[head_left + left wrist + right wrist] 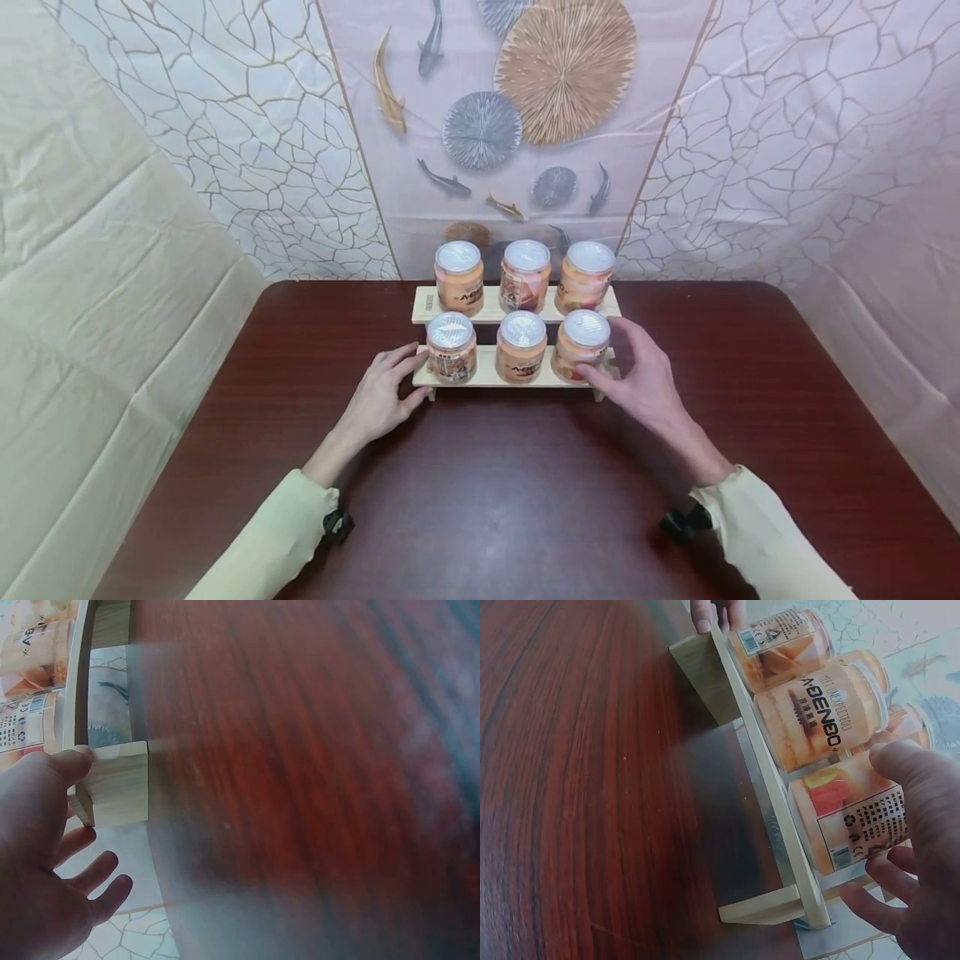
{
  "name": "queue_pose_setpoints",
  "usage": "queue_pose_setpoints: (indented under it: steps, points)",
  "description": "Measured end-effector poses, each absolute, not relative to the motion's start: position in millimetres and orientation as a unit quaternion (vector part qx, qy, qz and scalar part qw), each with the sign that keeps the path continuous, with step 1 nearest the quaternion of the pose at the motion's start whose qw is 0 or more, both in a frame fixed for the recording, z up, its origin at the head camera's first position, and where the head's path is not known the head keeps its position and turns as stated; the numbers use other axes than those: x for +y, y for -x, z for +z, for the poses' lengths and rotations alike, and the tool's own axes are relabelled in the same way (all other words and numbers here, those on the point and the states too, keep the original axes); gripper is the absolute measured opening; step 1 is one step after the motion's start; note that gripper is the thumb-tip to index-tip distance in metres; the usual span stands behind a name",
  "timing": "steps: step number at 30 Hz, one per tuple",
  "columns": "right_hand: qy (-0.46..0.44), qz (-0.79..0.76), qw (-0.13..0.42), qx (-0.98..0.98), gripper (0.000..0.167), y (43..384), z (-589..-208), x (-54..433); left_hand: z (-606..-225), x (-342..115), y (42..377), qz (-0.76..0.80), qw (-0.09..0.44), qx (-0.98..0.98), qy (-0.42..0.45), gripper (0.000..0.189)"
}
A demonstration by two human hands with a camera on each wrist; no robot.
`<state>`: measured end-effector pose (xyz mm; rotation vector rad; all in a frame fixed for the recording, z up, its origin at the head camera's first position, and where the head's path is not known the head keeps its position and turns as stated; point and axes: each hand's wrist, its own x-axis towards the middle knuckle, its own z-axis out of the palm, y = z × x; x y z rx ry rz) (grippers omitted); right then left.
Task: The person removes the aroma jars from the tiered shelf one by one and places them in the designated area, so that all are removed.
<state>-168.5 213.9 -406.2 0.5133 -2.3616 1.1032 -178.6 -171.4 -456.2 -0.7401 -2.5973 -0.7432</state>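
Sleeves (266,533) over table (487,492), left fingers (406,367) pinch rack (486,365), right fingers (631,336) round jar (582,346) beside others (521,354)

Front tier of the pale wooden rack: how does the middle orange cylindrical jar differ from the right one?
The middle jar turns BENBO lettering to the right wrist camera; the right jar turns a barcoded text panel.

The right hand is at the right jar; no hand is at the middle jar.

Both stand upright with pale round lids.

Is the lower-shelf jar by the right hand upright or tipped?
Upright: in the head view, the jar stands on the lower shelf, its lid facing up.
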Motion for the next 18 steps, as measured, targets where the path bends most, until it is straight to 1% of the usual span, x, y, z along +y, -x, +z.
queue_pose_setpoints:
  steps: [15, 18]
  points:
    - [-0.173, 0.408, 0.252, -0.860, 0.077, 173.6, -413.0, 203.0, -454.7, -171.4, 178.2, -0.261, 0.166, -0.915, 0.258, 0.052]
    - [-0.168, 0.412, 0.247, -0.861, 0.075, 173.8, -412.8, 201.5, -454.8, -171.5, 178.1, -0.261, 0.163, -0.917, 0.256, 0.052]
